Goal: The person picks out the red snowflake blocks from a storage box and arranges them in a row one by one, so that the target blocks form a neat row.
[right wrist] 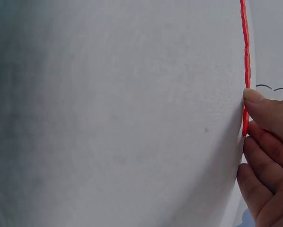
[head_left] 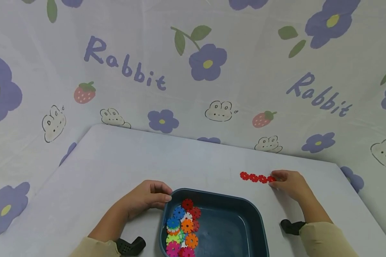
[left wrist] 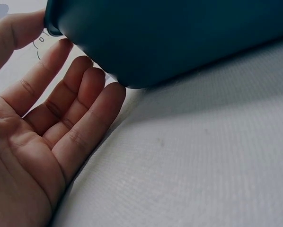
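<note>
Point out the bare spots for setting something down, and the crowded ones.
Bare: the white tabletop between its back edge and the left hand; also the right part of the dark blue-green rectangular tray.
Crowded: the tray's left side, piled with multicoloured notched discs, and the spot where the right hand pinches the red disc row.

The table (head_left: pixel 186 160) is softly lit, faint shadows are cast there, and the left wrist view is underexposed.
</note>
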`<state>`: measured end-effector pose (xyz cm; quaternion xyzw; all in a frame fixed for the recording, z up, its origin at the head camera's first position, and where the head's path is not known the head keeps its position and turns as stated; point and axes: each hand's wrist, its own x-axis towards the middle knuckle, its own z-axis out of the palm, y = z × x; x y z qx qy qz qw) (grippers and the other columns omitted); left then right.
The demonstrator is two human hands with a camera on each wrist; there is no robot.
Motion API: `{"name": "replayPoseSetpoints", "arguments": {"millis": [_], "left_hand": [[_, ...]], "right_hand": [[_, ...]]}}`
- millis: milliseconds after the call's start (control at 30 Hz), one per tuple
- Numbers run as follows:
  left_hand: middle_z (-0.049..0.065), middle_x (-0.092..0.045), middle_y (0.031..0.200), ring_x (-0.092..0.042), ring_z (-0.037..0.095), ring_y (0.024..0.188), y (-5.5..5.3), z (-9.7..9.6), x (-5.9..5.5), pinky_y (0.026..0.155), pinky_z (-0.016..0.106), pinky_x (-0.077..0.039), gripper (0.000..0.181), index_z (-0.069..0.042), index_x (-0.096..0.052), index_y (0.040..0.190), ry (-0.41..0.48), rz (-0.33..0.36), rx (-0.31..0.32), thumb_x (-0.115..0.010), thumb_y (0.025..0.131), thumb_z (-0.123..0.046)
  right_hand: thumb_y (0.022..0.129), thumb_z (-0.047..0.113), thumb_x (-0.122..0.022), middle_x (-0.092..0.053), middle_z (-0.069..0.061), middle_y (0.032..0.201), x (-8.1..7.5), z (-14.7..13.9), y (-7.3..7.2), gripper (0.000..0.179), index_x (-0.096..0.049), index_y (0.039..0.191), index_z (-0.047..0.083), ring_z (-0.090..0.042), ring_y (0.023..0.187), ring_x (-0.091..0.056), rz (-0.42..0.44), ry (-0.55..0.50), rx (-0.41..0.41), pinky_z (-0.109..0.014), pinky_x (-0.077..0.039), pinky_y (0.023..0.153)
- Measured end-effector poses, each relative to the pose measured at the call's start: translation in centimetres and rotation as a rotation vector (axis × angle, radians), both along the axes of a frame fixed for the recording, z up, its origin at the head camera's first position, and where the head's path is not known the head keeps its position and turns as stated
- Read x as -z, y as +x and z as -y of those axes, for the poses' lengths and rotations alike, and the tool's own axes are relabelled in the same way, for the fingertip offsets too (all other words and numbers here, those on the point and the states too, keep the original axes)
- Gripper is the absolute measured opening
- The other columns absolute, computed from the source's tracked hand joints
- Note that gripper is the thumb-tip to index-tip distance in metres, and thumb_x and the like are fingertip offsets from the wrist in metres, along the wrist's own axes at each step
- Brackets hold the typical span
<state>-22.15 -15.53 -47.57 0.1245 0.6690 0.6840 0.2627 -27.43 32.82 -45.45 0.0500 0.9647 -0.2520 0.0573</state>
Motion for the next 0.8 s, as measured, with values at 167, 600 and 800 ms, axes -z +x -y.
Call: {"name": "replayPoseSetpoints", "arguments": {"millis": [167,600,800], "left_hand": [[0.006,-0.066,0.103,-0.065,0.018,0.094,-0.02,0.03,0.03,0.084,0.035,-0.058,0.032,0.001,-0.066,0.109,-0.002,-0.007,0.003,-0.073,0.087,-0.021],[0.007,-0.067,0.101,-0.067,0.018,0.092,0.02,0.07,-0.03,0.084,0.035,-0.058,0.032,0.002,-0.066,0.109,0.003,-0.009,0.006,-0.073,0.088,-0.02],[0.007,-0.067,0.102,-0.067,0.018,0.092,0.03,0.03,0.05,0.083,0.035,-0.058,0.032,0.002,-0.065,0.11,-0.002,-0.009,0.001,-0.072,0.088,-0.02]], "right_hand": [[0.092,0.018,-0.066,-0.051,-0.027,0.14,0.22,-0.57,0.02,0.05,-0.054,0.138,0.002,-0.047,0.129,-0.046,0.016,-0.055,0.015,-0.058,-0.047,0.099],[0.095,0.011,-0.061,-0.054,-0.028,0.136,0.26,-0.75,-0.66,0.039,-0.058,0.132,0.0,-0.046,0.127,-0.047,-0.008,-0.052,0.022,-0.058,-0.044,0.101],[0.095,0.007,-0.059,-0.054,-0.028,0.136,0.42,-0.73,-0.57,0.038,-0.058,0.132,-0.001,-0.046,0.127,-0.048,-0.014,-0.063,0.029,-0.057,-0.044,0.102]]}}
